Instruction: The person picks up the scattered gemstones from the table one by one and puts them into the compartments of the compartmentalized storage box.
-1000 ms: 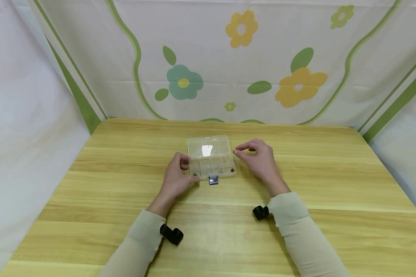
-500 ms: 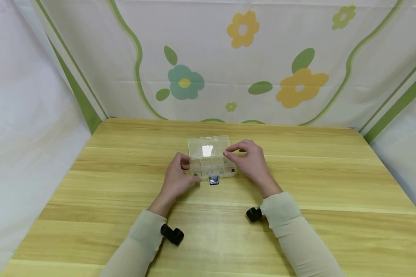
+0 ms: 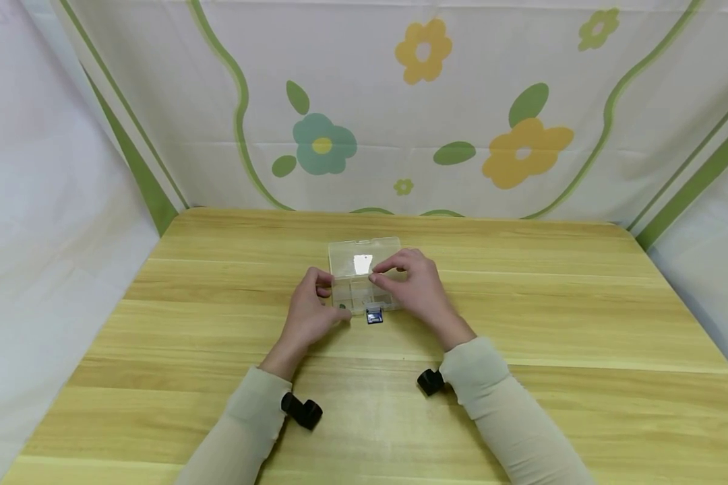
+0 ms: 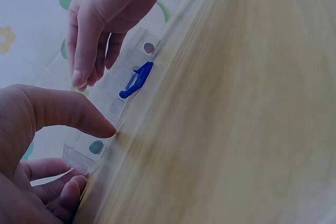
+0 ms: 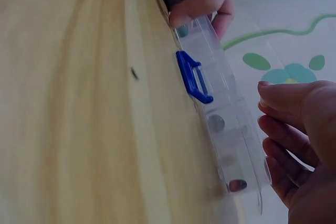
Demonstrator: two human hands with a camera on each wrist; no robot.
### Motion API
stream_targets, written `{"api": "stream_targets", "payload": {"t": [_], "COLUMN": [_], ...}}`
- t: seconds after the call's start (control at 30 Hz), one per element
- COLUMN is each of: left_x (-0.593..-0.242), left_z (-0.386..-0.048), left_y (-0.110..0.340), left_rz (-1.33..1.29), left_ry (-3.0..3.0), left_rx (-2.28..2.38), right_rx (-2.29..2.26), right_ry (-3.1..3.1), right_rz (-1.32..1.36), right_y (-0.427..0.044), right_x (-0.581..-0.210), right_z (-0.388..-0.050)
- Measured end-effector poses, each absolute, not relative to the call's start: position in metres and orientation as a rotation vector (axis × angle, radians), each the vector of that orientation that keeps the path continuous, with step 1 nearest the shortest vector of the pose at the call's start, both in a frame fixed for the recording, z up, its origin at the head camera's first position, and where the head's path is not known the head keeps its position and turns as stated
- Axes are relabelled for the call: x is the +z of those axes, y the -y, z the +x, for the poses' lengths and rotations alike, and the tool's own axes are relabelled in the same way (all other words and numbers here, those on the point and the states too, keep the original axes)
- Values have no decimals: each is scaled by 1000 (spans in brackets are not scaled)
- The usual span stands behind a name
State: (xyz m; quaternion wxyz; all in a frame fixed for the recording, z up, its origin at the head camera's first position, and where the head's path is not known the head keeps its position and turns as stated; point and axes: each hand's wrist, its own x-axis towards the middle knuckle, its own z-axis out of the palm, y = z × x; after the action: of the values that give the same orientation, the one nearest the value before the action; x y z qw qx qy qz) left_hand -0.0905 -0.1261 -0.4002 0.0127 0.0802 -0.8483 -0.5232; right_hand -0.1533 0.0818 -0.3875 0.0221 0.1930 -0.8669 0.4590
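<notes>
A clear plastic compartment box (image 3: pixel 347 289) lies on the table with its lid (image 3: pixel 346 256) raised at the back. A blue clasp (image 5: pixel 192 80) sticks out from its front edge. My left hand (image 3: pixel 307 311) grips the box's left end, thumb at the front. My right hand (image 3: pixel 420 288) hovers over the box's right half, thumb and index fingertips close together; whether something tiny is between them is hidden. Inside the box are small rounded pieces: a dark green one (image 4: pixel 96 147) at the left end, a grey one (image 5: pixel 216 123) and a dark reddish one (image 5: pixel 238 184) toward the right.
The wooden table (image 3: pixel 364 417) stretches around the box on all sides. A white cloth (image 3: pixel 364 101) printed with flowers hangs behind it, and white cloth hangs at both sides. Black cameras (image 3: pixel 302 411) are strapped at both wrists.
My right hand has moved left, from beside the box's right end to above its compartments, fingertips still close together. The left hand and the box have stayed in place.
</notes>
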Motion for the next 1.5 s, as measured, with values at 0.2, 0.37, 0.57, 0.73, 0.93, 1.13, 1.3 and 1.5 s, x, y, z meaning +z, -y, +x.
{"api": "stream_targets", "payload": {"t": [0.2,0.37,0.57,0.73,0.93,1.13,1.3,1.5], "left_x": [-401,-402,-401,-403,-402,-402,-403,-408], "left_z": [-90,-90,-91,-92,-93,-94,-92,-86], "left_y": [127,128,128,127,123,122,127,137], "left_rz": [244,249,248,234,212,208,209,253], "left_ry": [2644,2648,2642,2640,2638,2654,2678,2683], "left_rx": [-1633,-1637,-1661,-1675,-1676,-1671,-1661,-1690], "right_rx": [1385,1351,1293,1250,1200,1178,1164,1068], "right_ry": [2697,2690,2677,2706,2731,2734,2703,2727], "right_rz": [671,744,826,840,814,791,806,801], "right_y": [-73,-66,-58,-54,-53,-53,-57,-84], "right_x": [-388,-389,-391,-393,-392,-393,-392,-383], "right_z": [-149,-148,-145,-143,-141,-139,-137,-131]}}
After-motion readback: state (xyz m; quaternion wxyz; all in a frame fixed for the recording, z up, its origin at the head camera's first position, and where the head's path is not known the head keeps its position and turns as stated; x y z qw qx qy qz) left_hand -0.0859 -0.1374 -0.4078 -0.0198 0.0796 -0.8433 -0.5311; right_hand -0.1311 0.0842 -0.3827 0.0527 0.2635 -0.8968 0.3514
